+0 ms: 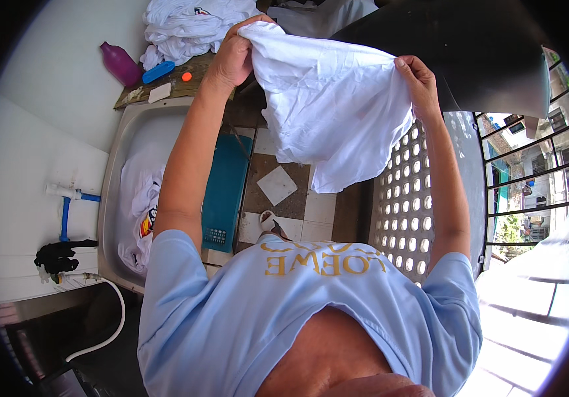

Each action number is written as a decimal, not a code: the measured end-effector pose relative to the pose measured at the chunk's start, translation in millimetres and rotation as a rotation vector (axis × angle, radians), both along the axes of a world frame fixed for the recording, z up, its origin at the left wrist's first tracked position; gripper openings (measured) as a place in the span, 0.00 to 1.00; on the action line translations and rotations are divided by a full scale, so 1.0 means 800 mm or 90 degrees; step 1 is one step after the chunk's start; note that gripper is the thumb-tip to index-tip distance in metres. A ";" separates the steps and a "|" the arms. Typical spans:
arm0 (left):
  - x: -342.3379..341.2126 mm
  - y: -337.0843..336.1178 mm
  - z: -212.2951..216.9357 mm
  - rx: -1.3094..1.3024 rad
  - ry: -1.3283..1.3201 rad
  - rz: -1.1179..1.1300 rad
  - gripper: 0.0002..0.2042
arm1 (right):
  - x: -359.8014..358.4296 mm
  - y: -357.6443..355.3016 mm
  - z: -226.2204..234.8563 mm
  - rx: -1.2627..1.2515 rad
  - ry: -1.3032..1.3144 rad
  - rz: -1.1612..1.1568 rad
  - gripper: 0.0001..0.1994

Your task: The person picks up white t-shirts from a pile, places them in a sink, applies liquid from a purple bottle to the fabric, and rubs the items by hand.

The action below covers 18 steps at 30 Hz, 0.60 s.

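Head view: the white cloth (330,99) is hanging in the air in front of the person, above the tiled floor (277,185). The left hand (233,58) is grasping one upper corner, its fingers curling into the fabric; the right hand (420,81) is pinching the opposite end between thumb and fingers. The upper edge is running between the two grips, while the lower part is falling in loose folds to an uneven hem.

Handling, as judged: the cloth is appearing light, limp and not fragile (whether it is damp, the inspector cannot tell). Its doubled edges or corners are offering the surest hold; the thin middle is likely to be sagging if taken alone.

Materials: to the left, a smooth grey sink (159,129) is containing a crumpled white garment (142,192). Beyond it, a rough wooden desk is supporting a glossy purple bottle (120,64), an oblong blue object (158,72) and a round orange piece (186,77). On the right, a grey panel (403,192) is showing rows of rounded holes.
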State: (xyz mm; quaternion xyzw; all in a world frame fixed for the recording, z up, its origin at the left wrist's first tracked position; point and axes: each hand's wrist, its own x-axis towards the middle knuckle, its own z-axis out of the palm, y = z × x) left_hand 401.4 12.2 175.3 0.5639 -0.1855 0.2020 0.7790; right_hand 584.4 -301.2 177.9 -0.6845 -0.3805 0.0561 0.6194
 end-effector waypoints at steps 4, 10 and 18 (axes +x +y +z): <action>-0.018 0.022 0.013 0.379 0.161 -0.168 0.20 | 0.006 -0.028 0.003 -0.016 -0.001 0.024 0.10; -0.043 -0.039 0.026 0.262 0.175 -0.155 0.24 | 0.014 -0.051 -0.048 -0.136 0.019 0.062 0.09; -0.003 -0.134 0.000 0.075 0.114 -0.096 0.09 | -0.094 -0.025 -0.094 0.110 -0.068 -0.116 0.20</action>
